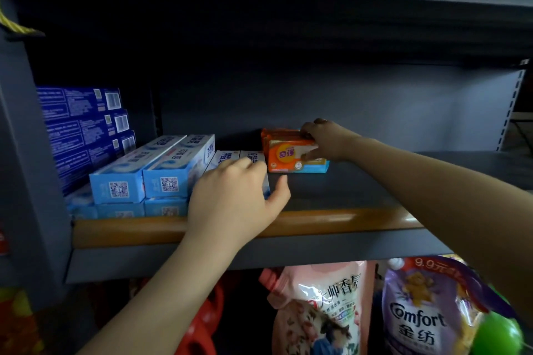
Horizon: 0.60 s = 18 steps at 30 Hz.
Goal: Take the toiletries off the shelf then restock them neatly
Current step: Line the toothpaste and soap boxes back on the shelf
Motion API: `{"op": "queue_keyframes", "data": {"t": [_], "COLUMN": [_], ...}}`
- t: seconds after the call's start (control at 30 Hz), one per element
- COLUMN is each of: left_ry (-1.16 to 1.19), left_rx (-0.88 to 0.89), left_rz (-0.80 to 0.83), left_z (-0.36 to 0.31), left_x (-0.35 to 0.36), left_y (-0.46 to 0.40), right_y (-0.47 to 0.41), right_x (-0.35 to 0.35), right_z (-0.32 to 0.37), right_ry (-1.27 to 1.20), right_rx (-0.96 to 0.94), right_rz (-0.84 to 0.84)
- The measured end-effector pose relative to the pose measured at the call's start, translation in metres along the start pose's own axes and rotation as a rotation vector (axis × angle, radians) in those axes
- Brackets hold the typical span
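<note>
Toothpaste box [253, 161] under left hand [236, 199]

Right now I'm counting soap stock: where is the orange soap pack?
On the shelf, centre of the head view, right of the light-blue toothpaste boxes; the right hand grips it.
</note>
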<state>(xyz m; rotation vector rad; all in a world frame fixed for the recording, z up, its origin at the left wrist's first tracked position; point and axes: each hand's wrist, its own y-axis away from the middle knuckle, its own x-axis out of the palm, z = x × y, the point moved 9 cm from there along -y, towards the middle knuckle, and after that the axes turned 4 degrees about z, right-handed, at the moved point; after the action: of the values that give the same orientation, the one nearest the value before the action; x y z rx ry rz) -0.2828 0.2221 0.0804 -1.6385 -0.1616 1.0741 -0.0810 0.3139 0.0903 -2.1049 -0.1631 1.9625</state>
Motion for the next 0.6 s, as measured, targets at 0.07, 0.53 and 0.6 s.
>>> {"op": "queue_keyframes", "data": {"t": [0.07, 0.53, 0.6], "left_ry": [0.002, 0.088, 0.112], "left_rx": [0.0, 0.201, 0.217], "left_rz": [-0.004, -0.135, -0.174], "left_z": [0.001, -0.02, -0.019], "left_x": [0.001, -0.022, -0.035], "left_y": [0.0, 0.015, 0.028], "right_y": [0.001, 0.167, 0.166], "right_x": [0.0, -0.068, -0.053], "right_z": [-0.002, 0.046, 0.061], "right_ry": [-0.039, -0.362, -0.381], "right_rx": [0.01, -0.152, -0.184], "right_rz": [-0.028, -0.321, -0.21]}}
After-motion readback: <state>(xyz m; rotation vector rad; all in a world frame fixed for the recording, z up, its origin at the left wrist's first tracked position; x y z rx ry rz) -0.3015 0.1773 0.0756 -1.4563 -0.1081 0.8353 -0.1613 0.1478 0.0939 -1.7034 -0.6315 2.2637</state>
